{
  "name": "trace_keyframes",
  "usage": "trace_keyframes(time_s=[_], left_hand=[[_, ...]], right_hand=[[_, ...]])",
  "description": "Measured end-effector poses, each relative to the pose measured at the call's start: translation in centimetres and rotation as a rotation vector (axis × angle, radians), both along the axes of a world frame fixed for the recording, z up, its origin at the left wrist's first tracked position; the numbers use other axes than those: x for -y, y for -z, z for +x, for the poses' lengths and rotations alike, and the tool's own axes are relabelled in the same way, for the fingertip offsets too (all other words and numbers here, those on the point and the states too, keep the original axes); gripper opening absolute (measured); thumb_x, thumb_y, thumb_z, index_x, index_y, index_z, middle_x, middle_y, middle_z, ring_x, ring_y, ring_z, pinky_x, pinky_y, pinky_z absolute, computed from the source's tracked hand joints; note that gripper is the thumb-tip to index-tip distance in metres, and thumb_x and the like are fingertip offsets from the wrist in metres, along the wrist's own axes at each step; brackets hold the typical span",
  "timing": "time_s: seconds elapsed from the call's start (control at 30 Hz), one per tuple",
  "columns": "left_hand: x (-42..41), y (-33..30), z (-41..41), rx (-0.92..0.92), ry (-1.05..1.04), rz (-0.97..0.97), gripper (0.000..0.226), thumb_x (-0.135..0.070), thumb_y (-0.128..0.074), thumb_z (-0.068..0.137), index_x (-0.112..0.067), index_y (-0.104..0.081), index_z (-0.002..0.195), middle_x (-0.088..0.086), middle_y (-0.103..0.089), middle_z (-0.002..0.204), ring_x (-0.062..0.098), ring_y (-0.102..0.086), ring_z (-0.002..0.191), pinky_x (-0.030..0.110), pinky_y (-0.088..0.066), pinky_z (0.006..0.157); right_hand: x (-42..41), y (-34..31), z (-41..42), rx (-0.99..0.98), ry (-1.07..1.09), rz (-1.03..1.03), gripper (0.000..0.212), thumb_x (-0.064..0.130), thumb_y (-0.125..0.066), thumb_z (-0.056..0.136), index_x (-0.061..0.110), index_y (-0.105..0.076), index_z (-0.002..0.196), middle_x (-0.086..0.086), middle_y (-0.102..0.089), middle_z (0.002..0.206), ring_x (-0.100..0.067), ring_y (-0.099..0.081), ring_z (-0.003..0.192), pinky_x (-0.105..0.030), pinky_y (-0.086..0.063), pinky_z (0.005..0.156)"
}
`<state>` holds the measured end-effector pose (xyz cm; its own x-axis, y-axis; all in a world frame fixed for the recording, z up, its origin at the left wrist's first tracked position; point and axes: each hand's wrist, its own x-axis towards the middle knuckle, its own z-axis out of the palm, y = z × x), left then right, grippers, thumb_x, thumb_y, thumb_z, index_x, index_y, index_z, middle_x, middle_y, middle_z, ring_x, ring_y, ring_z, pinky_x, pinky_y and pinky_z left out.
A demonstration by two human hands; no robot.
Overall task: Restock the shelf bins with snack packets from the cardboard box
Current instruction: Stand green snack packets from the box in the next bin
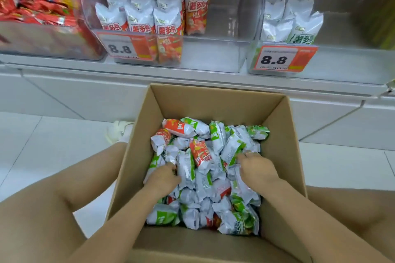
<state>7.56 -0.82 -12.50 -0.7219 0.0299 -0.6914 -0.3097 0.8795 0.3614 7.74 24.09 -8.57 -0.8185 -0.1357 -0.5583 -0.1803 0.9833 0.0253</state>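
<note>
An open cardboard box (213, 100) stands on the floor between my knees, holding several white snack packets with orange or green print. My left hand (163, 177) is down among the packets at the left, fingers curled on a green-and-white packet (187, 166). On the right side of the box, my right hand (255, 168) has its fingers curled over another green packet (232, 148). Above, a clear shelf bin (213, 57) holds upright orange packets (141, 19) in its left half. The clear bin to the right (346, 68) holds green packets (303, 28).
A third bin (49, 42) at the far left is filled with red bags. Price tags reading 8.8 (277, 58) hang on the bin fronts. The white shelf edge (192, 74) runs just beyond the box. A white shoe (119, 131) lies on the tiled floor left of the box.
</note>
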Motion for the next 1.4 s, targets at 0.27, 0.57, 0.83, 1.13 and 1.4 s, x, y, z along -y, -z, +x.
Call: trace_keyframes(time_s=[0.27,0.57,0.83,1.13,1.4], left_hand=[[-2.9,3.7,-0.3,-0.044,-0.244,-0.035,0.034,-0.04,-0.056,0.091,-0.009,-0.045,0.096,0.005,-0.056,0.083,0.024,-0.055,0.079,0.03,-0.038,0.061],[-4.0,3.1,-0.2,-0.039,-0.41,0.037,0.055,-0.046,-0.064,0.084,-0.01,-0.031,0.109,0.001,-0.056,0.09,0.024,-0.059,0.086,0.031,-0.042,0.066],[-0.9,-1.9,-1.1,0.34,-1.162,0.698,0.024,-0.039,-0.052,0.091,-0.018,-0.057,0.078,0.002,-0.055,0.068,0.016,-0.05,0.057,0.023,-0.029,0.05],[0.1,-8.1,0.3,0.452,-1.065,1.513,0.056,-0.045,-0.077,0.069,-0.009,-0.067,0.111,0.012,-0.059,0.107,0.02,-0.061,0.061,0.024,-0.042,0.047],[-0.5,-13.6,0.4,0.345,-0.932,1.532,0.09,-0.01,-0.094,0.03,0.003,-0.06,0.113,0.024,-0.065,0.104,0.033,-0.068,0.08,0.031,-0.055,0.055]], right_hand=[[0.9,3.0,-3.7,-0.039,-0.485,0.286,0.077,0.018,-0.045,0.098,0.01,0.01,0.151,-0.017,0.012,0.159,-0.035,0.008,0.146,-0.047,-0.009,0.118],[1.5,4.7,-6.1,0.03,-0.513,0.369,0.065,0.018,-0.054,0.092,0.006,-0.018,0.145,-0.021,-0.026,0.148,-0.038,-0.025,0.138,-0.049,-0.017,0.116],[-0.1,0.8,-5.9,0.183,0.312,-0.293,0.051,0.05,-0.056,0.088,0.025,-0.048,0.132,-0.002,-0.054,0.12,-0.022,-0.052,0.113,-0.032,-0.042,0.083],[0.9,-6.0,-2.5,0.562,1.063,-1.419,0.034,0.041,-0.061,0.082,0.014,-0.066,0.103,-0.01,-0.071,0.088,-0.027,-0.065,0.075,-0.038,-0.055,0.073],[1.1,-10.3,0.1,0.551,0.969,-1.439,0.054,0.046,-0.075,0.068,0.011,-0.066,0.109,0.001,-0.072,0.106,-0.014,-0.068,0.097,-0.03,-0.055,0.084]])
